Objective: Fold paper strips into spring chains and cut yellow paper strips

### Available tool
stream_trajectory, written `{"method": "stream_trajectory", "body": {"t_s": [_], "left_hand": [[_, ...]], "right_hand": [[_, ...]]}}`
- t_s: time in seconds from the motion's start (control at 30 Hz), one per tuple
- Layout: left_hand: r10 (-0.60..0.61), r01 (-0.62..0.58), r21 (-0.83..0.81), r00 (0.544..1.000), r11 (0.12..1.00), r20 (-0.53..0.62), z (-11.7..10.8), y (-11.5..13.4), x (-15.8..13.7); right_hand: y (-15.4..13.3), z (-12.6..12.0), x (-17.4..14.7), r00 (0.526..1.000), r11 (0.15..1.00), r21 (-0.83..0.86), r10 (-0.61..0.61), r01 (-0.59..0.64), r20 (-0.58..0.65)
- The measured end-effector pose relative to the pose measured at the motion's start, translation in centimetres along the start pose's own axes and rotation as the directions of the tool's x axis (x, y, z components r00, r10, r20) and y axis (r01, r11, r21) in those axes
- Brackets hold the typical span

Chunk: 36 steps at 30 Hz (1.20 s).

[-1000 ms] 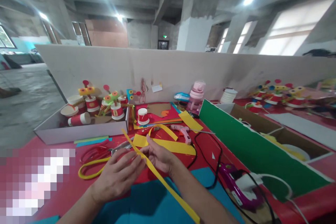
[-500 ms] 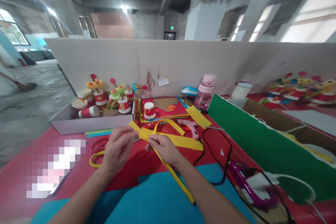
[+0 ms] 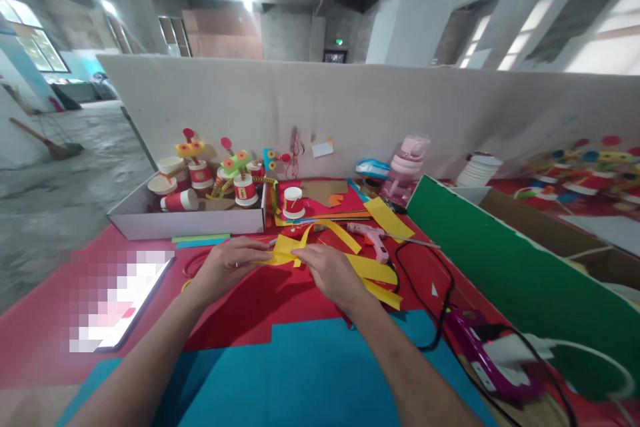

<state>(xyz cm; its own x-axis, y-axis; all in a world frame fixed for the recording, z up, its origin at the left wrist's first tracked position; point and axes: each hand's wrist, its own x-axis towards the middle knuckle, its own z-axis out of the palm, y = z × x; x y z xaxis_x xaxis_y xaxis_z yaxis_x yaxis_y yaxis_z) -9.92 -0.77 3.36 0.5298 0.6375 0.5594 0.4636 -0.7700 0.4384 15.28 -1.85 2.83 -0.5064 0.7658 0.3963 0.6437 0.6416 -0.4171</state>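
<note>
My left hand [image 3: 227,270] pinches the left end of a yellow paper strip [image 3: 284,250] above the red tabletop. From the other side, my right hand [image 3: 327,270] grips the yellow strips where they cross. One strip end runs out past my right wrist. Behind my right hand lie a curled yellow strip [image 3: 343,233] and a wide yellow strip [image 3: 375,269]. A pink glue gun [image 3: 373,238] rests just beyond them. Red handles [image 3: 193,265] and a bit of a yellow handle show beside my left hand, mostly hidden by it.
A white box [image 3: 190,223] at the back left holds paper-cup figures [image 3: 245,190]. One paper cup [image 3: 293,201] stands right of it. Along the right runs a green box [image 3: 490,273]; a purple power strip [image 3: 487,353] with cables lies before it. Blue paper [image 3: 300,373] covers the front edge.
The long strip that hung down toward me now points off to the right. Both hands now hold the yellow paper, where my left hand's fingers were looser before. The view has shifted slightly.
</note>
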Motion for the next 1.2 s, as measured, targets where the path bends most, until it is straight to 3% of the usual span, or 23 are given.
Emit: {"method": "stream_trajectory", "body": {"t_s": [0.13,0.37,0.57,0.73,0.97,1.2], "left_hand": [[-0.024,0.019,-0.108,0.999,0.994,-0.045,0.4,0.2,0.1],[-0.093,0.067,-0.234,0.990,0.970,-0.103,0.5,0.6,0.2],[-0.148,0.109,-0.279,0.982,0.954,-0.121,0.1,0.3,0.0],[-0.131,0.118,-0.231,0.990,0.966,-0.045,1.2,1.1,0.1],[-0.193,0.197,-0.250,0.980,0.948,0.042,2.3,2.2,0.6],[-0.360,0.326,-0.382,0.933,0.865,-0.019,2.5,2.2,0.9]], "right_hand": [[0.3,-0.2,0.0,1.000,1.000,-0.004,0.018,-0.018,-0.024],[0.7,0.2,0.0,0.997,0.967,0.253,-0.019,0.038,-0.080],[0.1,-0.2,-0.1,0.999,0.948,0.317,0.035,-0.027,-0.020],[-0.8,0.0,0.0,0.996,0.953,0.288,0.084,-0.092,0.043],[-1.7,0.6,0.3,0.989,0.872,0.467,0.134,-0.147,0.061],[-1.7,1.3,0.4,0.963,0.724,0.644,0.256,-0.246,0.080]]}}
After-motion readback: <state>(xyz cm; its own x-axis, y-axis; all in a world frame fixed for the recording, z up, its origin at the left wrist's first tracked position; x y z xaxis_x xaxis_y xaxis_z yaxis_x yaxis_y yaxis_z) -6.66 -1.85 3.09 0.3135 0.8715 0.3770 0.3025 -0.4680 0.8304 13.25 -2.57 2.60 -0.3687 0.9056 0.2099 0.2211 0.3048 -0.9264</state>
